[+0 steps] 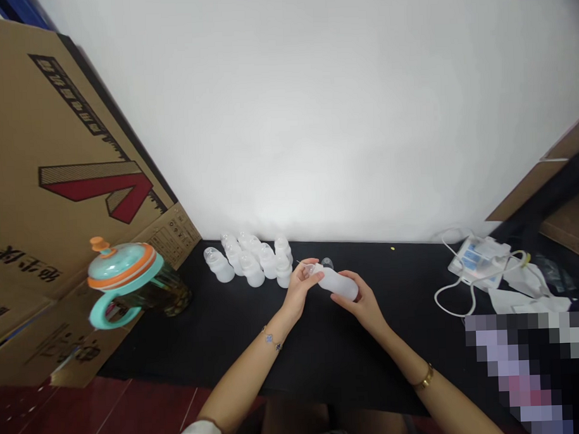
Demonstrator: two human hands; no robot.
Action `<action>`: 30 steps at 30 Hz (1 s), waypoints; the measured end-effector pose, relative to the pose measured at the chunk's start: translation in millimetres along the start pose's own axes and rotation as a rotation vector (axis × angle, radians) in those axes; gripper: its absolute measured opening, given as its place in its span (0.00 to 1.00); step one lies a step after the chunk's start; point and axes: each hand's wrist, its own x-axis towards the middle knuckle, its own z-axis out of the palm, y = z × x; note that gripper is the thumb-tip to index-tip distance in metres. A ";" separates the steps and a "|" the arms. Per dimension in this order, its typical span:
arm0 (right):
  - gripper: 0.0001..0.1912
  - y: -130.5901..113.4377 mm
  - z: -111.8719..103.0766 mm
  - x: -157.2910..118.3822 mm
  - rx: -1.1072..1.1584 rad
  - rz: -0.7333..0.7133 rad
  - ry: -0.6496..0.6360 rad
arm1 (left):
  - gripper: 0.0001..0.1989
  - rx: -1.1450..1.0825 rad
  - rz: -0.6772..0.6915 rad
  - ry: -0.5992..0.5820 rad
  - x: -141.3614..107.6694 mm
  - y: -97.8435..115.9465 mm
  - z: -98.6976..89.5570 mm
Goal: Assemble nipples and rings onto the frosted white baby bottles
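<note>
A white baby bottle (338, 283) is tilted above the black table, its top end pointing left. My right hand (363, 300) is closed around its lower body. With thumb and fingers, my left hand (299, 283) grips the bottle's top end, where a clear part, perhaps the teat, shows at the fingertips. Just behind the bottle is a small clear dome-shaped cap (327, 263); I cannot tell whether it touches the bottle. To the left of my hands stands a group of several white baby bottles (251, 270) with clear domed tops, upright and close together.
A teal and orange lidded jug (123, 267) with dark contents stands at the left, beside large cardboard boxes (78, 155). Towards the right lie a white cable (437, 297), a white box (476, 261) and papers. The white wall (338, 114) borders the black table (217, 333) at the back.
</note>
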 end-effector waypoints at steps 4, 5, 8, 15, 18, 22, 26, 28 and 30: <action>0.29 -0.2 -1.5 0.3 -0.039 0.015 0.003 | 0.20 -0.023 -0.037 0.025 1.6 -0.8 0.0; 0.29 -0.2 -1.7 0.3 -0.045 0.021 -0.001 | 0.20 -0.026 -0.037 0.028 1.9 -0.8 0.0; 0.28 0.1 -2.1 0.1 -0.039 0.030 -0.017 | 0.21 -0.035 -0.033 0.030 2.7 -0.4 -0.1; 0.27 0.0 -3.6 0.1 -0.069 0.052 -0.046 | 0.21 -0.044 -0.031 0.005 4.0 0.6 -0.9; 0.27 -2.5 -3.7 0.2 -0.075 0.067 -0.066 | 0.21 -0.028 -0.010 -0.007 4.1 0.6 -1.9; 0.25 -6.1 -3.7 -0.3 -0.072 0.060 -0.088 | 0.21 -0.012 0.002 -0.021 3.3 1.1 -2.3; 0.24 -7.6 -3.5 -0.9 -0.075 0.066 -0.111 | 0.22 -0.019 -0.003 -0.024 3.0 1.7 -1.9; 0.24 -6.4 -3.0 -0.7 -0.078 0.067 -0.117 | 0.22 -0.023 -0.012 -0.022 3.5 1.6 -2.1; 0.25 -3.9 -2.3 -0.1 -0.078 0.065 -0.118 | 0.23 -0.016 -0.013 -0.014 3.9 1.3 -2.7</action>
